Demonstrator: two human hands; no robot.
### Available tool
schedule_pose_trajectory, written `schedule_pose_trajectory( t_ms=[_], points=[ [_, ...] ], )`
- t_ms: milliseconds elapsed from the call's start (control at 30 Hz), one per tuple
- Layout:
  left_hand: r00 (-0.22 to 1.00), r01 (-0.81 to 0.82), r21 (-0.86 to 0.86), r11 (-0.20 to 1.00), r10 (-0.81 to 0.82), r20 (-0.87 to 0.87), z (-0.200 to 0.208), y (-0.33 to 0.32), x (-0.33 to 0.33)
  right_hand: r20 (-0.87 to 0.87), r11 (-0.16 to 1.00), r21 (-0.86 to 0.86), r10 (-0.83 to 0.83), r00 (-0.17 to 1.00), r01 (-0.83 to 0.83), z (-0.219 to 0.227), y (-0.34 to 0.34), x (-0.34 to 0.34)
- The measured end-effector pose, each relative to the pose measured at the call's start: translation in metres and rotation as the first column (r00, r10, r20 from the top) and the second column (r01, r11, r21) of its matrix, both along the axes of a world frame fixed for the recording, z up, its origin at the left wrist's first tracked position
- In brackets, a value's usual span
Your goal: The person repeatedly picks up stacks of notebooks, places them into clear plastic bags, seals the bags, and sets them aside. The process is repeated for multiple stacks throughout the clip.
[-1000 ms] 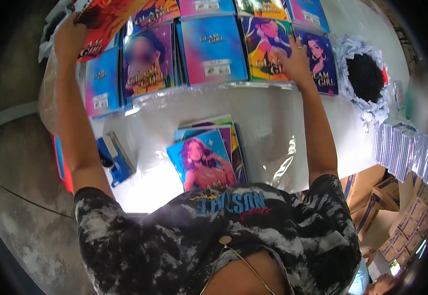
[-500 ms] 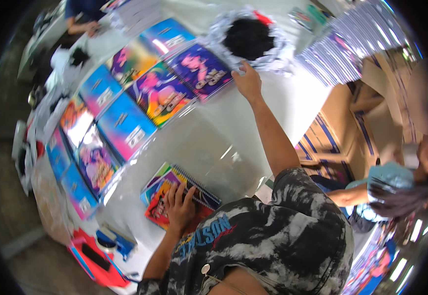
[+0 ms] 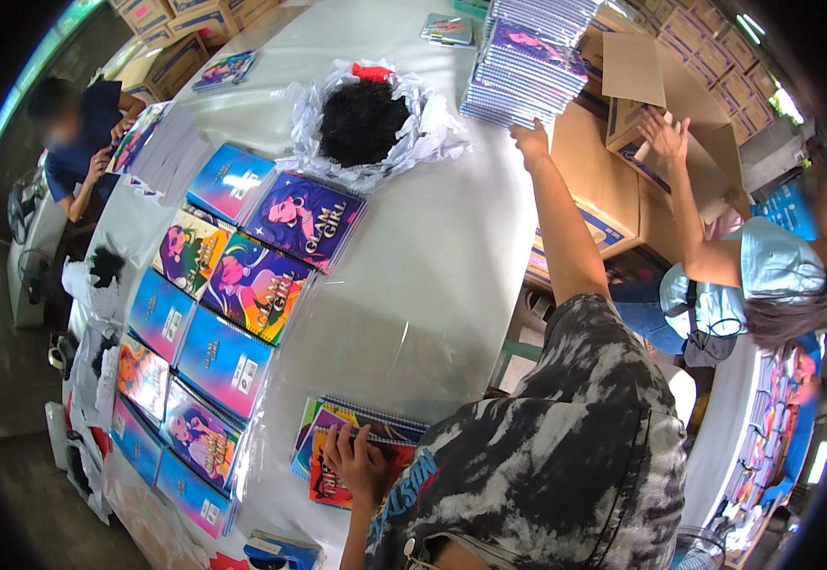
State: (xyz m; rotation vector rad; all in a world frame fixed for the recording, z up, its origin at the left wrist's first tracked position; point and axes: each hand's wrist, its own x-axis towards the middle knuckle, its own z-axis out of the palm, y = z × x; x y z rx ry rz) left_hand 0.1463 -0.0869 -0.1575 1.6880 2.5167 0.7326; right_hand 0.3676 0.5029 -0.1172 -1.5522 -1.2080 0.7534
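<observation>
My left hand lies with fingers spread on top of a small pile of colourful spiral notebooks, close against my shirt. A red-covered notebook is uppermost under the fingers. Out at arm's length, my right hand is beside the lower front edge of a tall stack of spiral notebooks. Its fingers are partly stretched out with nothing visible in them; whether a fingertip touches the stack I cannot tell. Left of centre, rows of notebooks lie face up or back up in adjoining piles.
A torn paper-wrapped bundle with black filling sits on the white table. Cardboard boxes stand to the right, where a co-worker in light blue raises a hand. Another person in dark blue works at the far left.
My view has swung toward the right. My right hand has moved from beside the purple notebook to the tall stack. The left hand stays on its pile.
</observation>
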Motion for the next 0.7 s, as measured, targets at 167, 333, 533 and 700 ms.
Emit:
schedule_pose_trajectory(
  t_ms=[167, 333, 533, 700],
  points=[
    [0.991, -0.104, 0.142, 0.984, 0.09, 0.103, 0.016, 0.015, -0.043, 0.117, 0.99, -0.041, 0.142, 0.983, -0.138, 0.002, -0.022, -0.048],
    [0.944, -0.313, 0.214, 0.925, 0.329, -0.039, 0.071, 0.039, -0.157, 0.005, 0.809, -0.294, 0.535, 0.845, -0.51, 0.031, -0.043, -0.146],
    [0.891, -0.431, 0.332, 0.839, 0.453, 0.011, 0.095, 0.032, -0.271, 0.573, 0.97, -0.121, 0.242, 0.783, -0.212, 0.057, -0.052, -0.211],
    [0.826, -0.552, 0.297, 0.779, 0.559, 0.067, 0.064, 0.0, -0.337, 0.527, 0.948, 0.123, -0.313, 0.791, 0.293, 0.066, -0.061, -0.219]
  ],
)
